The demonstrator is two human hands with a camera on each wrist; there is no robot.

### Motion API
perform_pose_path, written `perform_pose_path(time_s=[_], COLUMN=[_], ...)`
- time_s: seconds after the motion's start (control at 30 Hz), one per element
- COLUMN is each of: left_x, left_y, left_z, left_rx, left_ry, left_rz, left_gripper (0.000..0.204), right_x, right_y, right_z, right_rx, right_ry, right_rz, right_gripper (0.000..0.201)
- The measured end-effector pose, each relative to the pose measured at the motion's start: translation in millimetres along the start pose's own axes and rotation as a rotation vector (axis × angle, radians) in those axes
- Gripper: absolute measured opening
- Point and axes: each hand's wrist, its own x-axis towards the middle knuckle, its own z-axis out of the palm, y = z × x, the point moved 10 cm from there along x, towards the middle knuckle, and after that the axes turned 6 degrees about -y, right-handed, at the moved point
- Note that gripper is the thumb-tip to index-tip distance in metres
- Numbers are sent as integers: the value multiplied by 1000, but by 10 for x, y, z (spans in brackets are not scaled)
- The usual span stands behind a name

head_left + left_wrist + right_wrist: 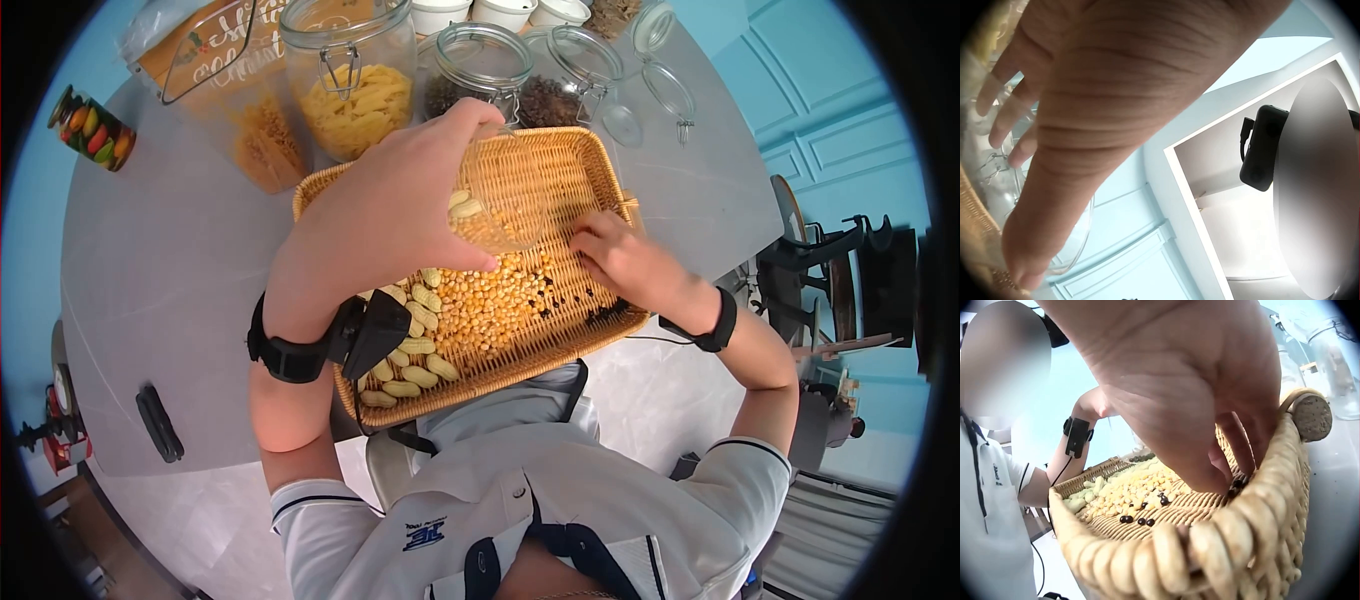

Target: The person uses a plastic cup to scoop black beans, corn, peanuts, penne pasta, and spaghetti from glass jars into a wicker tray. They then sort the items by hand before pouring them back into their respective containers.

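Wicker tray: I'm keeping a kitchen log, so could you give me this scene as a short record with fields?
Wicker tray: holds peanuts, corn kernels and black beans
Left hand: holds a clear container over the tray
Right hand: fingertips down by black beans; whether it grips any is unclear
Beyond tray: glass jars, including a jar of pasta
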Motion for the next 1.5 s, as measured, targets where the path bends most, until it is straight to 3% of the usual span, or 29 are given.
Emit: perform_pose_path(time_s=[0.1, 0.2, 0.4, 0.5, 0.6, 0.7, 0.83, 0.93, 1.03, 1.13, 1.23, 1.27, 1.37, 1.5], left_x=[-4, 0, 9, 15, 3, 11, 17, 3, 23, 15, 16, 12, 16, 58], left_y=[-10, -20, -4, -10, -18, -28, 64, 101, 36, 55, 50, 51, 53, 50], left_z=[-11, -7, -9, -6, 13, 27, 13, -10, -25, -95, -155, -172, -203, -166], left_rx=[6, 20, 20, 5, -19, -30, -11, 1, -57, -40, -39, -63, -138, -270], left_ry=[11, 14, 5, -7, -17, -41, -3, 38, 31, 116, 185, 210, 264, 281], left_rz=[2, -1, -9, -23, -42, -70, 13, 54, -16, 14, 9, 7, 10, 26], left_gripper=[91, 90, 90, 91, 94, 96, 87, 88, 97, 97, 98, 98, 100, 105], right_x=[-24, -53, -93, -66, 17, 145, 323, 435, 338, 227, 275, 354, 459, 557], right_y=[-120, -48, -10, 29, 297, 130, -221, -384, -112, 283, 216, 74, -216, -188], right_z=[-7, 105, 58, 1, 28, -603, -1163, -1212, -1104, -966, -915, -861, -753, -787], right_rx=[-95, -74, -30, 56, 396, 573, 711, 638, 904, 1126, 1304, 1309, 1128, 1031], right_ry=[12, -94, 7, 65, -41, 239, 406, 369, 484, 561, 585, 445, 454, 593], right_rz=[-44, -36, 11, 28, 172, 83, -103, -172, -86, -24, -110, -144, -161, -76], right_gripper=[23, 29, 23, 20, 17, 13, 16, 15, 17, 29, 58, 97, 123, 134])
